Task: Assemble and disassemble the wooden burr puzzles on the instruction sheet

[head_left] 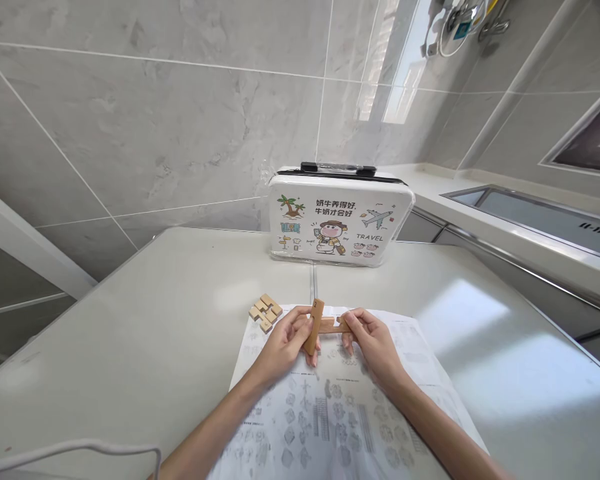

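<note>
My left hand (286, 340) is closed round an upright notched wooden bar (314, 325) above a printed instruction sheet (340, 413). My right hand (373, 337) pinches a second wooden bar (333, 325) that lies crosswise and meets the upright one. Both bars are held together just over the sheet's far edge. A small stack of further wooden puzzle pieces (265, 311) rests on the table to the left of my left hand.
A white cartoon-printed case (340, 217) with a black handle stands at the table's far edge against the tiled wall. A counter with a cooktop (540, 213) runs along the right. A white cable (80, 448) crosses the near left corner.
</note>
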The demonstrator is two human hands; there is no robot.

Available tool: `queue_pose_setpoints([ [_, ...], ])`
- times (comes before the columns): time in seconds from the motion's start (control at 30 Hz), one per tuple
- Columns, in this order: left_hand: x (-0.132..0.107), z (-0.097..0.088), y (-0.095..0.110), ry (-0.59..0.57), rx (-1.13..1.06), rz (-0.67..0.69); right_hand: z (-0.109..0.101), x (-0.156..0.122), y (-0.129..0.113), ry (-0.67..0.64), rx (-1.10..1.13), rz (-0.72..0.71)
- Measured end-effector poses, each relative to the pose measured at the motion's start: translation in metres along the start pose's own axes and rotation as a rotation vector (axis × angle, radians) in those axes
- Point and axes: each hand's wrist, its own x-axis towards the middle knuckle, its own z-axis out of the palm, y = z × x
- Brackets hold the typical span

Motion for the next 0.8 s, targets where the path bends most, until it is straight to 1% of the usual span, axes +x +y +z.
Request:
queue_pose_setpoints([
  [0.07, 0.0, 0.0, 0.0, -0.001, 0.006, 0.0, 0.001, -0.001, -0.001, -0.007, -0.01, 0.002],
  [0.27, -0.002, 0.007, 0.003, 0.047, 0.096, 0.028, 0.004, -0.002, -0.007, 0.011, -0.053, -0.025],
  [0.37, -0.001, 0.009, 0.002, 0.076, 0.125, 0.053, 0.005, -0.002, -0.009, 0.004, -0.038, -0.022],
  [0.6, -0.003, 0.008, 0.0, 0.1, 0.21, 0.075, 0.008, -0.003, -0.011, 0.002, -0.016, -0.002],
  [0.7, -0.003, 0.005, 0.003, 0.165, 0.247, 0.093, 0.003, 0.0, -0.007, 0.041, -0.005, 0.011],
  [0.8, -0.001, -0.001, 0.003, 0.302, 0.353, 0.106, -0.001, 0.004, -0.004, 0.113, -0.009, 0.025],
])
